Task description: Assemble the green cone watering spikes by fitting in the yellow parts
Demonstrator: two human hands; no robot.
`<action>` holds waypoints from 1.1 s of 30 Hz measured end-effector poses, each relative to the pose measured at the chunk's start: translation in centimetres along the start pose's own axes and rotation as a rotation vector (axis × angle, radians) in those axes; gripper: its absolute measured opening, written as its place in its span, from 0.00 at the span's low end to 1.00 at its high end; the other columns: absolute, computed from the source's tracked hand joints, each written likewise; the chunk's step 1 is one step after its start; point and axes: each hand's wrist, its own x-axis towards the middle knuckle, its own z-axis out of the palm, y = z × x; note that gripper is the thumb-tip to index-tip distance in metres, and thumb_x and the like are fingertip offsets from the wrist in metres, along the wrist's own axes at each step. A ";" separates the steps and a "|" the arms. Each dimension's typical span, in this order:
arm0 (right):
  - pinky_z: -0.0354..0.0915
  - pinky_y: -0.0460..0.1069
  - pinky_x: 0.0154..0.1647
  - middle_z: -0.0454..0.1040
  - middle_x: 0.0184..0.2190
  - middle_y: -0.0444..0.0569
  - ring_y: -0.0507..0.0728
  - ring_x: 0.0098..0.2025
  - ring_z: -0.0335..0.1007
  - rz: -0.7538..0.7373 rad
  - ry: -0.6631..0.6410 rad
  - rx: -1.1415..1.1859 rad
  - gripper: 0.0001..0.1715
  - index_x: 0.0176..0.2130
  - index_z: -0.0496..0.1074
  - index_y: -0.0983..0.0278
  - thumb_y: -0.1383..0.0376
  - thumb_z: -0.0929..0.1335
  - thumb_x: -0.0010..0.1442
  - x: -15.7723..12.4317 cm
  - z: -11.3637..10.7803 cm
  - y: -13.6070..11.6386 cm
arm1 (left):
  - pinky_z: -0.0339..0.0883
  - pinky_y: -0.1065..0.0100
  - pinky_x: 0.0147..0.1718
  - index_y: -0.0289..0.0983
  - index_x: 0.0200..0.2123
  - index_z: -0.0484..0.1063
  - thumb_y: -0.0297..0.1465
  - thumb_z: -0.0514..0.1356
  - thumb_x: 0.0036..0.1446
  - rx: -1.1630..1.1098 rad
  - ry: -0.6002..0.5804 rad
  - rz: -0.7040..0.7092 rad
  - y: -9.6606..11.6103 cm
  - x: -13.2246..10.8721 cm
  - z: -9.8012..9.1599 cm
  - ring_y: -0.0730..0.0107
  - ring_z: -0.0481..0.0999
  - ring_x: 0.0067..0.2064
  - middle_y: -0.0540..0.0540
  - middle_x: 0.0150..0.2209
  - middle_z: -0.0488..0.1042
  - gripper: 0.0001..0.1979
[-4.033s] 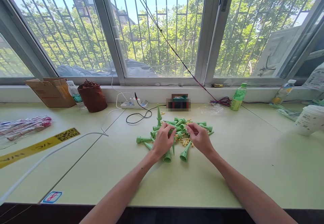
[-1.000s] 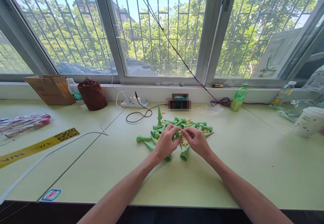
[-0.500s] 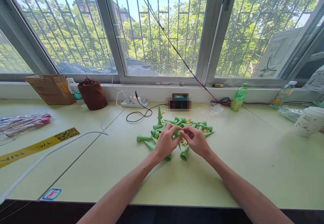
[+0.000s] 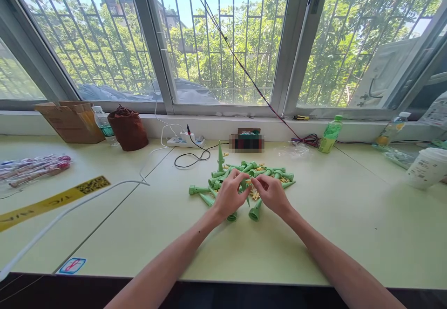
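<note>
My left hand (image 4: 229, 191) is closed around a green plastic watering spike (image 4: 243, 186), its pointed end downward and much of it hidden by the fingers. Close beside it, my right hand (image 4: 274, 193) pinches thumb and finger together at the spike's upper part; whatever lies between those fingertips is too small to make out. Beneath and behind both hands spreads a pile of green cone-shaped spikes (image 4: 249, 166), mixed with small yellow plastic pieces (image 4: 256, 194). One capped spike (image 4: 220, 159) stands upright at the back left. Another spike (image 4: 254, 212) lies in front, its open end toward me.
Along the back stand a cardboard box (image 4: 70, 125), a brown bag (image 4: 127, 129), a power strip (image 4: 185, 141) and a green-labelled bottle (image 4: 330, 135). A white cable (image 4: 115, 186) crosses the left side. At the right is a white cup (image 4: 426, 169). The table's edge runs nearest me.
My right fingertips have shifted slightly up, and the yellow piece seen between the hands is less visible now. My left hand keeps its hold on the spike.
</note>
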 end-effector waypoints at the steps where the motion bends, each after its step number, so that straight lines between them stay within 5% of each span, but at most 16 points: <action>1: 0.54 0.47 0.22 0.66 0.19 0.43 0.52 0.21 0.58 0.004 0.005 0.008 0.22 0.28 0.71 0.64 0.52 0.62 0.66 0.0 0.0 0.0 | 0.63 0.70 0.27 0.39 0.43 0.70 0.28 0.60 0.58 0.003 0.001 0.000 0.0 0.0 0.0 0.75 0.65 0.28 0.47 0.39 0.66 0.09; 7: 0.60 0.47 0.24 0.72 0.27 0.47 0.53 0.23 0.63 0.010 -0.042 0.069 0.16 0.39 0.73 0.64 0.54 0.66 0.63 0.0 -0.1 -0.2 | 0.63 0.70 0.28 0.39 0.43 0.71 0.29 0.59 0.59 0.016 0.004 0.003 -0.1 0.0 0.0 0.75 0.65 0.28 0.47 0.39 0.67 0.08; 22: 0.52 0.47 0.22 0.65 0.18 0.43 0.52 0.21 0.57 -0.009 -0.055 -0.003 0.23 0.25 0.69 0.63 0.52 0.62 0.66 0.0 0.2 0.3 | 0.63 0.70 0.27 0.38 0.41 0.71 0.30 0.58 0.60 -0.019 -0.024 0.004 0.1 0.0 0.0 0.77 0.63 0.25 0.47 0.38 0.68 0.06; 28: 0.57 0.47 0.23 0.69 0.23 0.44 0.53 0.23 0.61 0.001 -0.080 0.055 0.15 0.39 0.71 0.64 0.55 0.65 0.63 0.0 0.0 0.1 | 0.64 0.70 0.28 0.39 0.42 0.72 0.29 0.58 0.60 -0.009 -0.032 -0.005 0.1 0.1 0.0 0.75 0.65 0.27 0.47 0.38 0.68 0.07; 33: 0.58 0.47 0.24 0.69 0.25 0.45 0.53 0.24 0.61 -0.012 -0.087 0.045 0.13 0.35 0.71 0.63 0.57 0.64 0.64 0.0 0.0 0.1 | 0.65 0.69 0.30 0.38 0.42 0.72 0.29 0.59 0.60 0.004 -0.031 -0.005 0.1 0.1 0.0 0.72 0.69 0.31 0.46 0.38 0.69 0.07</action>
